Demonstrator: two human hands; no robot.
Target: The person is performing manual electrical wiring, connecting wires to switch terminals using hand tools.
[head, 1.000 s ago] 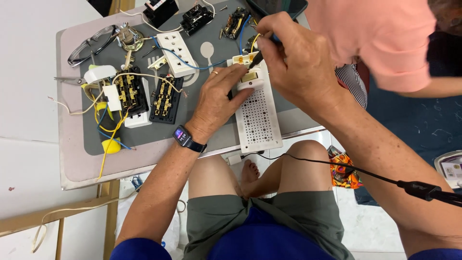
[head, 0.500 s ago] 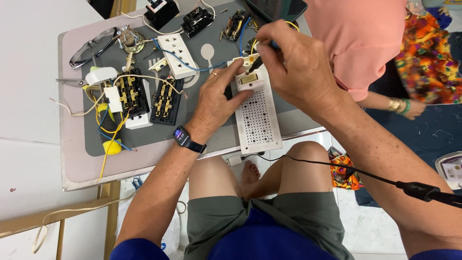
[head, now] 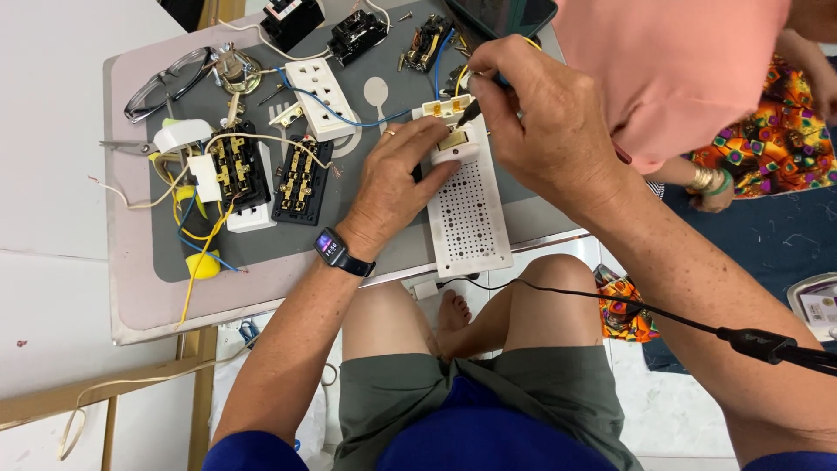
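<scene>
At upper centre, the left hand pins the white perforated plastic socket panel flat so it stays steady, while the right hand pinches a thin dark-tipped screwdriver onto its terminals.

Bench crowded on its far half. Left hand and right hand close off the switch end of the white perforated plate. Just left of the left hand: two open black sockets, white outlet strip, tangled yellow and white wires. Far edge blocked by black breakers, eyeglasses at the far-left corner. A co-worker's pink sleeve overhangs the right side. Free room: near-left strip of grey mat by the watch, and the bare pink margin along the left and near edges. Black cable crosses the lap below the bench edge.
</scene>
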